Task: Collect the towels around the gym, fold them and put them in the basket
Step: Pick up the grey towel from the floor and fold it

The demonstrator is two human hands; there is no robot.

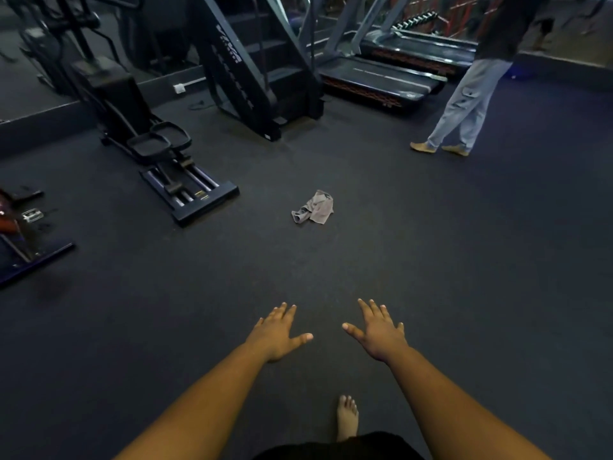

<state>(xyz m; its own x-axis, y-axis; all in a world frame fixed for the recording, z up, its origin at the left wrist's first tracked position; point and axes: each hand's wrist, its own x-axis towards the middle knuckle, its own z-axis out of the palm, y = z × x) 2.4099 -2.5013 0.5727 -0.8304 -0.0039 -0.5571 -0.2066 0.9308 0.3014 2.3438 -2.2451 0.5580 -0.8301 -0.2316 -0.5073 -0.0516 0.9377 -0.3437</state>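
**Both hands out and empty, grey towel lying ahead on the gym floor**

Here is the view from the head camera, looking down across the dark speckled rubber floor. The person's left hand reaches forward, palm down, fingers straight and spread, thumb angled inward, and it holds nothing. The right hand mirrors it just beside, fingers fanned out straight, thumb pointing toward the left one, and it too is bare of any load. The two hands hang apart from each other with a strip of floor showing between the thumbs.

And there is the prize: a small crumpled grey cloth towel sits in a loose heap in the middle of the floor, well ahead of both hands and touching neither. It lies unfolded, one corner turned over on itself.

Down at the near edge of the floor, a bare foot stands planted, toes pointing forward, with the hem of dark shorts beneath it in the picture.

Left of the towel stands a black stepper machine with two oval foot pedals, its base frame near the towel but apart from it. Behind that rises a tall dark stair-climbing machine, and toward the far right edge lie two long black treadmills side by side. A second person in light grey cargo trousers and tan shoes stands at the far right of the floor, well apart from the towel.
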